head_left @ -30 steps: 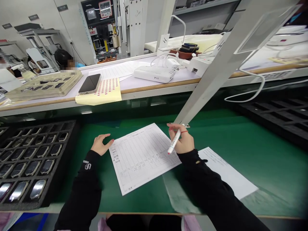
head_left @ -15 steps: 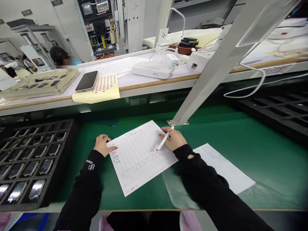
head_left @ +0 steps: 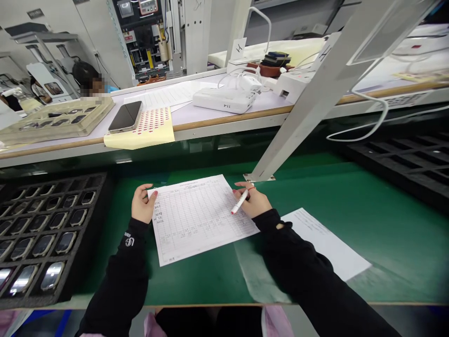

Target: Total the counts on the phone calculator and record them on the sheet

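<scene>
A printed form [head_left: 196, 220], a paper sheet with a grid and some handwriting, lies slightly turned on the green bench top. My left hand [head_left: 143, 204] pinches its upper left corner, the thumb on top and the fingers at the edge. My right hand [head_left: 257, 201] rests at the form's right side, its fingers closed round a white marker pen [head_left: 241, 201]. The pen's red end points down to the left over the form. A second written sheet [head_left: 326, 243] lies to the right, partly under my right forearm.
On the left a black foam tray [head_left: 79, 252] holds several watch-like pieces with dark screens. Another black tray [head_left: 403, 164] is at the right. A slanted metal post [head_left: 298, 112] rises behind my right hand. A phone [head_left: 125, 117] lies on the shelf; a person [head_left: 87, 79] is beyond.
My left hand has moved up and slightly left, taking hold of the form's corner. The form has turned clockwise, its left side rising. My right hand stays nearly in place with the pen.
</scene>
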`<action>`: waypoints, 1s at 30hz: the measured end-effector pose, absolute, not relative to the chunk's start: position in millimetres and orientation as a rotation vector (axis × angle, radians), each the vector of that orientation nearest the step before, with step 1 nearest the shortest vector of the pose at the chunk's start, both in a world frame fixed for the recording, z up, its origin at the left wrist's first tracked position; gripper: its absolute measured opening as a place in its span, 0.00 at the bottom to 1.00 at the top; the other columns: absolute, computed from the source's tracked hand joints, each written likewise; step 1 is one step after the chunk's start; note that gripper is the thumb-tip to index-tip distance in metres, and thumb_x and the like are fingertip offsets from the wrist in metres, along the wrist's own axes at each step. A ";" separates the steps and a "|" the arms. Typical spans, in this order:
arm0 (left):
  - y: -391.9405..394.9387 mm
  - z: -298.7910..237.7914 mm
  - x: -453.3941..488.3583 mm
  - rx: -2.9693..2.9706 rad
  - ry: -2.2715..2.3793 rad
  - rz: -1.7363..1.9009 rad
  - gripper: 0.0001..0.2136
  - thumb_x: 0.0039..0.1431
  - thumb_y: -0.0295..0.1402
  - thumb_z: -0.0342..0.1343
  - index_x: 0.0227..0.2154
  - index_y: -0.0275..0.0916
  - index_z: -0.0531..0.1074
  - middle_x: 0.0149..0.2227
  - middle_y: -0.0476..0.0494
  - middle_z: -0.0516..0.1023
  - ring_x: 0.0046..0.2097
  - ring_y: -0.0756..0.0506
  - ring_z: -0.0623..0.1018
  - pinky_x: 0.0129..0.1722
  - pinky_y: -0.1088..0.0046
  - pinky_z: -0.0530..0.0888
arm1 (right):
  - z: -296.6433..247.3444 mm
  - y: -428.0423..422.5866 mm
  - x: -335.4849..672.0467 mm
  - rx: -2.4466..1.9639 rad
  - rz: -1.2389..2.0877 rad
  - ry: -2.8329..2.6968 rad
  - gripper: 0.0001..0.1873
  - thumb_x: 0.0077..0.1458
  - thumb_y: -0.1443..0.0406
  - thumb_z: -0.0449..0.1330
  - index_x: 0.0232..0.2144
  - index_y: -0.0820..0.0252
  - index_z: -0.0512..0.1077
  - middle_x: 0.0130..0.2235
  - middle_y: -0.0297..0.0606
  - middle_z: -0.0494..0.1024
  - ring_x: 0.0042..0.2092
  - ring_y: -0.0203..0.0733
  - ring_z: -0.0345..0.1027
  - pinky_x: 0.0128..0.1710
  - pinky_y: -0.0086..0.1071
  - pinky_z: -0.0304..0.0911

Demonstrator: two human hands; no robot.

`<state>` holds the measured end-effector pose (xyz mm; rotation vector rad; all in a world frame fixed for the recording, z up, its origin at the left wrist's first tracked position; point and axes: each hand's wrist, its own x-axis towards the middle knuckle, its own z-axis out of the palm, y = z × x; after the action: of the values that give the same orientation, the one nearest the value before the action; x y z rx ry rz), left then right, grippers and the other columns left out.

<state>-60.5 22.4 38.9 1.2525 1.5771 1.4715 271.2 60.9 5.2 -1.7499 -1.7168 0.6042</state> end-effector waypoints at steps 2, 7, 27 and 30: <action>21.1 41.7 -59.2 1.236 1.524 1.512 0.23 0.48 0.44 0.63 0.44 0.41 0.65 0.36 0.44 0.77 0.31 0.46 0.79 0.27 0.73 0.74 | 3.8 61.9 271.2 -1.729 0.646 -1.707 0.18 0.54 0.57 0.54 0.45 0.57 0.67 0.36 0.39 0.79 0.32 0.44 0.73 0.35 0.38 0.67; 21.4 42.7 -61.5 1.203 1.410 1.558 0.26 0.46 0.44 0.65 0.45 0.40 0.65 0.34 0.44 0.78 0.30 0.46 0.79 0.27 0.72 0.75 | -11.9 68.4 269.3 -1.527 0.794 -1.559 0.24 0.52 0.54 0.57 0.50 0.56 0.64 0.49 0.46 0.75 0.51 0.50 0.70 0.48 0.45 0.66; 25.3 39.1 -67.3 1.077 1.519 1.498 0.23 0.46 0.44 0.63 0.44 0.37 0.72 0.37 0.41 0.79 0.38 0.43 0.79 0.35 0.68 0.75 | -27.1 79.9 273.9 -1.252 1.055 -1.109 0.29 0.42 0.53 0.67 0.45 0.58 0.68 0.30 0.35 0.76 0.27 0.37 0.69 0.26 0.33 0.69; 26.7 36.8 -69.6 1.057 1.526 1.482 0.24 0.47 0.43 0.63 0.46 0.37 0.72 0.35 0.42 0.78 0.38 0.43 0.79 0.34 0.69 0.74 | -25.0 78.3 273.0 -1.250 1.026 -1.109 0.25 0.43 0.53 0.66 0.42 0.58 0.69 0.31 0.37 0.76 0.29 0.38 0.71 0.29 0.34 0.69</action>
<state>-69.6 26.7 36.8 1.0574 1.5259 1.4819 273.0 78.3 -25.0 -1.2498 -1.1089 1.0262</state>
